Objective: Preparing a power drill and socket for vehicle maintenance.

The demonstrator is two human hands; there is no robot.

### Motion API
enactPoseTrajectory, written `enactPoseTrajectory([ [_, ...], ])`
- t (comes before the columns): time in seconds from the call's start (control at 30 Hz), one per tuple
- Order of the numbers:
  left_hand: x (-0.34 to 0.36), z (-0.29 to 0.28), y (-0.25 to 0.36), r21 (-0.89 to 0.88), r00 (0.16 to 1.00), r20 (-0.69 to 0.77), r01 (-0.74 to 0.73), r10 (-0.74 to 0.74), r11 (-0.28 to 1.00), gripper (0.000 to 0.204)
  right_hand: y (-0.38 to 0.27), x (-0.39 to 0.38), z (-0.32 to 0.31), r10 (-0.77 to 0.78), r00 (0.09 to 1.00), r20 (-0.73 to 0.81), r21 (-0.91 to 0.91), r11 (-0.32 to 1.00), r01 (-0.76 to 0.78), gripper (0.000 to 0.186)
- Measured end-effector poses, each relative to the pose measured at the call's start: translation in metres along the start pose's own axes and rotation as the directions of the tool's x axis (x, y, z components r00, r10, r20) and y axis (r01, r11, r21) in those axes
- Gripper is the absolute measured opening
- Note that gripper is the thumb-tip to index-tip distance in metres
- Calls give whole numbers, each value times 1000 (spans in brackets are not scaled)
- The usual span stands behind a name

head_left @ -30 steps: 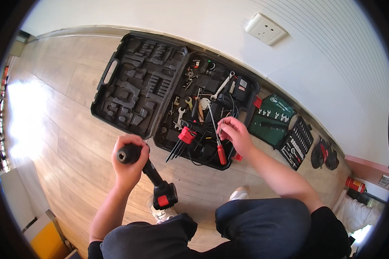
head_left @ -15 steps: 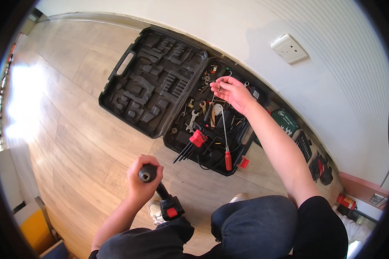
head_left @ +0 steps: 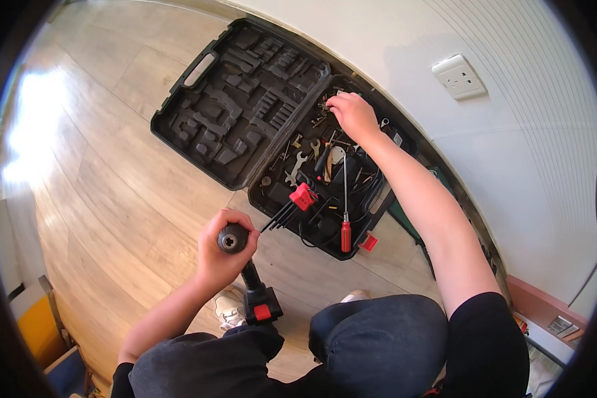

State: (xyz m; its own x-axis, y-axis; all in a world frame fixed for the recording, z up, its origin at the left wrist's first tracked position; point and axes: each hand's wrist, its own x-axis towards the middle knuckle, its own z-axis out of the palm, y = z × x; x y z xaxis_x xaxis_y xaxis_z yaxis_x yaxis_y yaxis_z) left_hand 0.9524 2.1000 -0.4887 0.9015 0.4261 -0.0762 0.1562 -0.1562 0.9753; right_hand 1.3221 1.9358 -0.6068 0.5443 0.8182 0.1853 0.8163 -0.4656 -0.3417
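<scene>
Your left grip (head_left: 213,260) wraps firmly around the drill (head_left: 251,277), seven o'clock; at one, your right grip (head_left: 355,115) partly hides small metal parts (head_left: 320,121), its closure and hold unclear.

One drill (head_left: 253,277), one toolcase (head_left: 245,83), one red-handled screwdriver (head_left: 345,232), two shoes (head_left: 229,310) and one socket (head_left: 459,77) show.

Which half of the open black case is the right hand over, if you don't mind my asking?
The right half, which holds the red-handled screwdriver, lies under the right hand; the left half shows moulded recesses instead.
</scene>
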Motion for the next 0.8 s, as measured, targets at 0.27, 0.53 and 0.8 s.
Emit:
enactPoseTrajectory([
  [0.27,-14,-8,1,-4,998,-31,62,-62,998,25,10,-6,29,-124,992,27,-340,932,126,14],
  [0.53,-20,-13,-6,27,998,-15,59,-58,998,25,10,5,28,-43,993,112,-307,949,76,15],
  [0.8,-14,-2,-3,7,1000,-20,13,-13,1000,25,-28,-8,-4,14,978,-209,85,996,4,10],
])
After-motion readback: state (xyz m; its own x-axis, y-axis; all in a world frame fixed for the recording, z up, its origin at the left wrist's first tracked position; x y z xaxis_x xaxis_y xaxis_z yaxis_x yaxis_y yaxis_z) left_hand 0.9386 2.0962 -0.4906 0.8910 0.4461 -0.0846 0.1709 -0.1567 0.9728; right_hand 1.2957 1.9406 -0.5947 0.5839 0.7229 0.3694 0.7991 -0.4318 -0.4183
